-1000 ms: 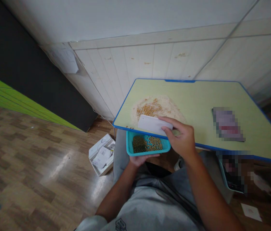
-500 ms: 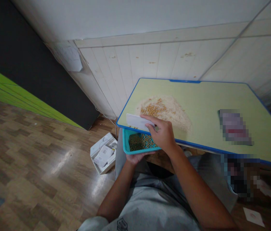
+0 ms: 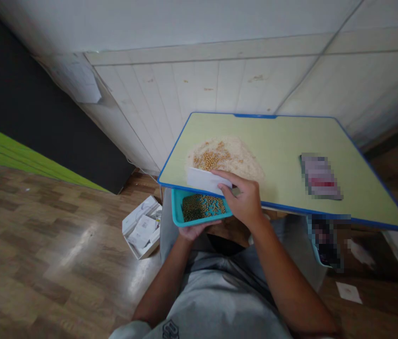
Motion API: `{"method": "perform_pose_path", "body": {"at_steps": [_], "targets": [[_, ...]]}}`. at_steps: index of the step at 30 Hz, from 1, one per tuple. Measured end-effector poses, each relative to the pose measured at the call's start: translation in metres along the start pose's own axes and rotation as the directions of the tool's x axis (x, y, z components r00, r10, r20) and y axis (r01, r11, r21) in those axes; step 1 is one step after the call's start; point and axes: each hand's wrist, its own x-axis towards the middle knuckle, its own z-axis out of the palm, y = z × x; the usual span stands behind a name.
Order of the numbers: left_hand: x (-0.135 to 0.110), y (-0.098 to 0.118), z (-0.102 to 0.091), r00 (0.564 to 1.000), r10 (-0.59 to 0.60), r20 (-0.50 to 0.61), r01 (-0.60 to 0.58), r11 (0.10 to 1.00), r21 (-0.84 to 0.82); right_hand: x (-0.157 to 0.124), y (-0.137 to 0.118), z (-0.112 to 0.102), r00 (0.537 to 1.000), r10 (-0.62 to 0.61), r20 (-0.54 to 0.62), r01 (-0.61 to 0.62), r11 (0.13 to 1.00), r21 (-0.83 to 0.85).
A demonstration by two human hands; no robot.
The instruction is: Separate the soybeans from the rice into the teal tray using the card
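Note:
My left hand supports a turquoise plastic basket from below, just under the table's near edge; most of its fingers are hidden beneath it. Inside lie dark green beans on the left and yellow soybeans on the right. My right hand pinches a white card between thumb and fingers, its long edge standing on the tabletop at the near rim. Behind the card, a patch of soybeans rests on a spread of pale, rice-like grains.
The pale yellow table has a blue rim and stands against a panelled wall. A blurred-out flat item lies on its right side. An open white box with papers and cables sits on the wooden floor, left of my legs.
The card has moved back from the table's near edge towards the soybean patch. The few beans before it at the rim no longer show there. My view has shifted slightly right.

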Motion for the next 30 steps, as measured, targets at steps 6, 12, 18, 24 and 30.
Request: {"method": "perform_pose_path", "body": {"at_steps": [6,12,18,24,30], "targets": [[0.004,-0.009,-0.003,0.999,-0.033,0.013,0.033,0.999,0.029,-0.004,0.006,-0.017,0.998,0.056,-0.008,-0.056,0.997,-0.054],[0.009,-0.014,-0.011,0.992,-0.078,0.095,0.081,0.996,-0.032,-0.005,0.016,-0.031,0.998,0.051,-0.045,-0.053,0.998,-0.043],[0.011,-0.017,-0.016,0.98,-0.1,0.171,0.125,0.982,-0.14,-0.006,0.024,-0.044,0.988,0.112,-0.107,-0.122,0.988,-0.092],[0.01,-0.018,-0.014,0.985,-0.101,0.142,0.125,0.978,-0.169,-0.002,0.037,-0.054,0.977,0.139,-0.161,-0.16,0.979,-0.127],[0.013,-0.022,-0.018,0.977,-0.121,0.176,0.15,0.976,-0.161,0.002,0.047,-0.055,0.972,0.152,-0.18,-0.177,0.976,-0.13]]}}
